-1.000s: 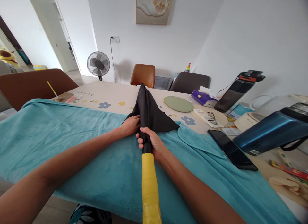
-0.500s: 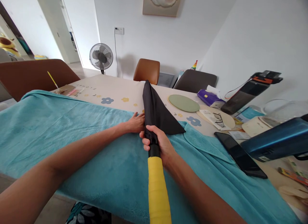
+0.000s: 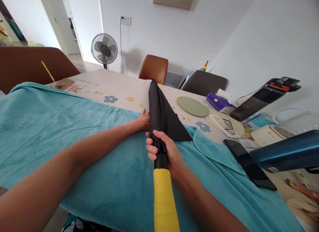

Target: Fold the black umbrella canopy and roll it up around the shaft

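Note:
A folded black umbrella [image 3: 159,112] with a yellow-wrapped handle [image 3: 164,198] points away from me above a turquoise towel-like cloth [image 3: 104,178]. My right hand [image 3: 163,147] is closed round its black part, just above the yellow wrap. Loose black fabric flares out to the right of the shaft in a triangular flap. Against the left side of the canopy is my left hand [image 3: 144,120], its visible fingers stretched out. Part of that hand is hidden behind the black fabric.
On the right lie a black phone [image 3: 249,164], a blue bottle [image 3: 286,150], a dark tumbler [image 3: 261,100], glasses [image 3: 228,125], a purple tissue pack [image 3: 218,101] and a green oval mat [image 3: 192,106]. Chairs [image 3: 154,69] and a fan [image 3: 104,49] stand beyond the table.
My left hand has shifted slightly up along the canopy, fingers more raised. The right hand keeps its grip on the umbrella. The view has tilted down a little.

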`<state>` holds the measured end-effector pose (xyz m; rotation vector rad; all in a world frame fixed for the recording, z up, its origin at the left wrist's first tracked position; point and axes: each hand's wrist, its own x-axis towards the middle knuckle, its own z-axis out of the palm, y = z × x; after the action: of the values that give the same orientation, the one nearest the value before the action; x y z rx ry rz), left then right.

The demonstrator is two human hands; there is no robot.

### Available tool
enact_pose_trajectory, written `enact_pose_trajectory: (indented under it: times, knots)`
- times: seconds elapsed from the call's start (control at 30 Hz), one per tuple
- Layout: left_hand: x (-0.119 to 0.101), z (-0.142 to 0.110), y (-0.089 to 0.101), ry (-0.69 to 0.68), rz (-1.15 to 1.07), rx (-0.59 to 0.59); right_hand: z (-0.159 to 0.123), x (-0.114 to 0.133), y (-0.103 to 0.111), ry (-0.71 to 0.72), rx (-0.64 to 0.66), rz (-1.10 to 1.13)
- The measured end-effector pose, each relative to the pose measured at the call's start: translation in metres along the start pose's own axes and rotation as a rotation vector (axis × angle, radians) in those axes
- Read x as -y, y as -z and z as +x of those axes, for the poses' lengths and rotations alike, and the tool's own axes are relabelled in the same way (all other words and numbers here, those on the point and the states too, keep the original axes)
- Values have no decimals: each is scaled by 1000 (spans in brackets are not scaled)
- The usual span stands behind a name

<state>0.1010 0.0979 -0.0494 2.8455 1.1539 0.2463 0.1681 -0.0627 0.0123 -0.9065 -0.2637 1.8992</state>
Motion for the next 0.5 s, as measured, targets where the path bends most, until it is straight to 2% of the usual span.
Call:
enact_pose_trajectory:
  times: [0.13, 0.33, 0.43, 0.5]
  knots:
    - [-3, -7, 7, -42, -40, 19, -2, 13, -2, -29, -19, 29]
    - [-22, -20, 12, -336, -143, -10, 5, 28, 16, -31, 96, -12]
    - [-17, -19, 15, -348, -92, -1, 8, 32, 22, -13, 70, 17]
    - [-6, -14, 18, -278, -48, 0, 10, 33, 22, -1, 57, 44]
